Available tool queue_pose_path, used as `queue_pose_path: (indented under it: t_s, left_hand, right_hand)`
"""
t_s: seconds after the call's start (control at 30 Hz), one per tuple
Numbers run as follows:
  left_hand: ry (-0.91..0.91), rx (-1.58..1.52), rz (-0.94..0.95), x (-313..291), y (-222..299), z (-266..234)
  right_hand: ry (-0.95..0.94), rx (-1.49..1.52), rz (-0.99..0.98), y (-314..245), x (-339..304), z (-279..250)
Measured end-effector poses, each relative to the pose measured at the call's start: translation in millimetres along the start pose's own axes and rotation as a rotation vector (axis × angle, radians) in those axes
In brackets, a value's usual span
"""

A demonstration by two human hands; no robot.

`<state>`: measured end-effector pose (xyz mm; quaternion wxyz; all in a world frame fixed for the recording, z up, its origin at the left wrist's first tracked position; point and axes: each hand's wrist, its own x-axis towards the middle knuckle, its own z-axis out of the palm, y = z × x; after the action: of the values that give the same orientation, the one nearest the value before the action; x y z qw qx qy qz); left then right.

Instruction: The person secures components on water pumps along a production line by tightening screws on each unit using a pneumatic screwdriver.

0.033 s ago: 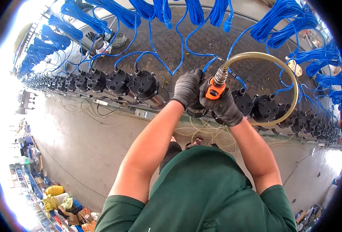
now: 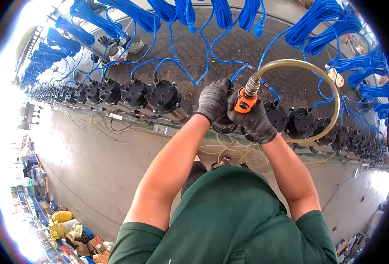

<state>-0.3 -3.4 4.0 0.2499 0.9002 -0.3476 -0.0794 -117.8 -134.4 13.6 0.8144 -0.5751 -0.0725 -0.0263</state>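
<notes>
Row of black-capped cylinders [image 2: 162, 97] crowds both sides of the hands along the near table edge. Blue cords [image 2: 309, 28] hang in looped bundles across the far side, loose lengths snaking over the table to the caps. Pale hose [image 2: 336, 103] arcs out to the right, passing in front of some right-hand cylinders. Round dark dish [image 2: 136, 45] near upper left.

Right hand [image 2: 257, 121]: fingers closed around an orange tool [image 2: 245, 104], which sits over the table edge, above the middle cylinder [image 2: 224, 126]. That cylinder is mostly covered by the hands. Left hand [image 2: 214, 101] right beside it, fingers curled; can't tell what they grip.

Gloves grey, knitted, darker at the fingers. Tool smooth, with a shiny ribbed metal coupling [image 2: 252, 85]; hose translucent, yellowish. Caps round, matte black; cylinder sides shiny metal.

Table [image 2: 190, 48] dark brown, worn, specked with small bits. Floor [image 2: 93, 176] grey, smooth, thin tubes [image 2: 243, 152] tangled near the feet. Yellow bags [image 2: 62, 216] and cardboard boxes [image 2: 77, 246] piled lower left. Bright glare at left.
</notes>
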Motion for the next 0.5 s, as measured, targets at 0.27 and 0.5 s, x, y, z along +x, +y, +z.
queue_pose_path:
  t_s: [0.27,0.5]
  left_hand:
    - [0.029,-0.065,-0.017,1,-3,4]
    - [0.076,-0.123,0.052,0,-9,8]
  right_hand:
    - [0.005,-0.139,-0.019,-4,0,2]
    - [0.067,-0.081,0.064,-23,2,16]
